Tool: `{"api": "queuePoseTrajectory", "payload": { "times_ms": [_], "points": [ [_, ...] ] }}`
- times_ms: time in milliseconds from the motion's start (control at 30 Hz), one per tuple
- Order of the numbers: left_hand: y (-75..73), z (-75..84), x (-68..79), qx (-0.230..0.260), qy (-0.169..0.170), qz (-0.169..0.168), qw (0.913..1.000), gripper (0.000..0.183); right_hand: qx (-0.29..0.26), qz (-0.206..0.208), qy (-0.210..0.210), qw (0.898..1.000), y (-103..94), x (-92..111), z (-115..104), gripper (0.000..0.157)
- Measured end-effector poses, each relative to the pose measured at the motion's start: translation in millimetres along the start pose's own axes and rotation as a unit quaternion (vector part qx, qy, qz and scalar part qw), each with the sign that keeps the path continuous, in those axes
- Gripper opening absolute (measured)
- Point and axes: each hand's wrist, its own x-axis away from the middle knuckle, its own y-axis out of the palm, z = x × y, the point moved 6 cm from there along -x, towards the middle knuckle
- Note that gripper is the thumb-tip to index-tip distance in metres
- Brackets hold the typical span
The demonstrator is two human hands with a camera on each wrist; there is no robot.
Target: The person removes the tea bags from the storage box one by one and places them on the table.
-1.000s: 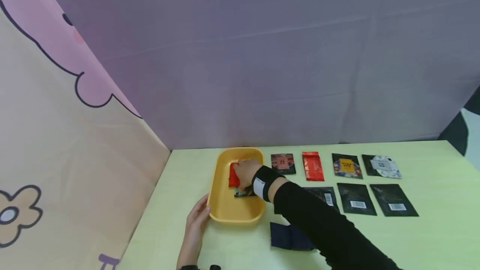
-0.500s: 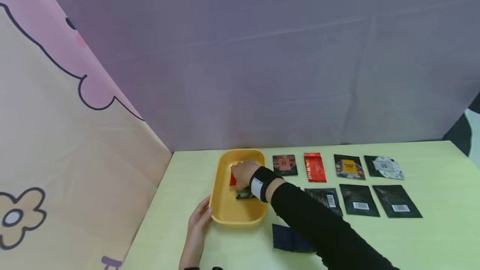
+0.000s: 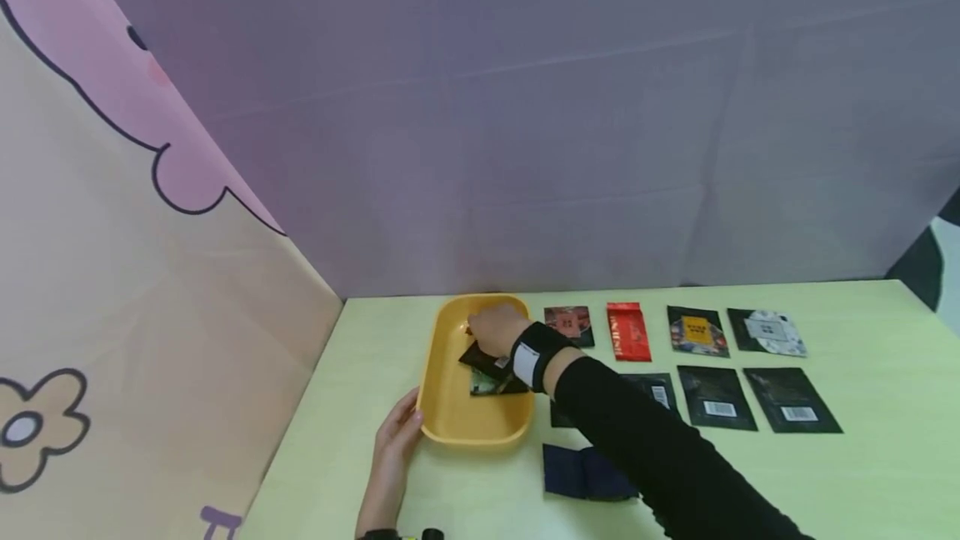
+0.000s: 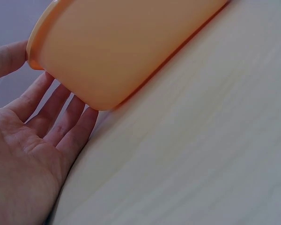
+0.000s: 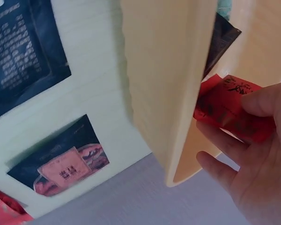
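Note:
In the head view, a yellow tray (image 3: 480,430) stands left of centre. My right hand (image 3: 498,330) is inside its far half. The right wrist view shows this hand pinching a red packet (image 5: 236,108) between thumb and fingers; in the head view the hand hides most of it. Below the hand lie a dark packet (image 3: 480,359) and a greenish packet (image 3: 486,384). My left hand (image 3: 395,430) holds the tray's near left side. In the left wrist view, its thumb touches the rim and its fingertips press the outer wall.
Right of the tray, a back row holds a dark-and-pink packet (image 3: 567,325), a red packet (image 3: 628,332), a yellow-labelled packet (image 3: 697,332) and a white-patterned one (image 3: 768,332). Several black packets (image 3: 717,398) lie nearer, partly under the right arm. A navy folded packet (image 3: 581,472) lies in front.
The red packet has been lifted away from where it lay, and the dark packet beneath it now shows. My right hand has shifted slightly. My left hand stays on the tray.

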Motion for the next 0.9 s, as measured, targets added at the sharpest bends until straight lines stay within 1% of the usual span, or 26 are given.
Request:
{"api": "queuePoseTrajectory", "payload": {
  "times_ms": [167,200,433,533,633,800,900],
  "points": [
    [0.9,-0.4,-2.6,0.004,-0.009,-0.002,0.9999,0.052,-0.013,0.013,-0.003,1.000,-3.9,2,6,0.013],
    [0.9,-0.6,-2.9,0.004,-0.010,-0.002,0.9999,0.052,-0.016,0.022,-0.011,1.000,-6.2,3,6,0.012],
    [-1.6,-1.2,-2.5,-0.001,-0.016,0.005,0.9999,0.052,-0.024,0.038,-0.041,0.998,-11.9,11,2,0.011],
    [-2.2,-0.8,-1.3,0.000,-0.015,0.008,0.9999,0.051,-0.018,0.058,-0.067,0.996,-14.9,19,1,0.015],
    [-2.4,-0.9,-0.4,-0.002,-0.015,0.009,0.9998,0.051,-0.022,0.072,-0.103,0.992,-16.5,30,-1,0.021],
    [-2.3,-0.7,0.4,0.002,-0.011,0.004,0.9999,0.050,-0.041,0.087,-0.167,0.981,-14.7,55,-3,0.036],
    [-3.3,-0.7,0.7,0.000,-0.011,0.006,0.9999,0.050,-0.043,0.099,-0.198,0.974,-13.3,70,-4,0.044]
  ]
}}
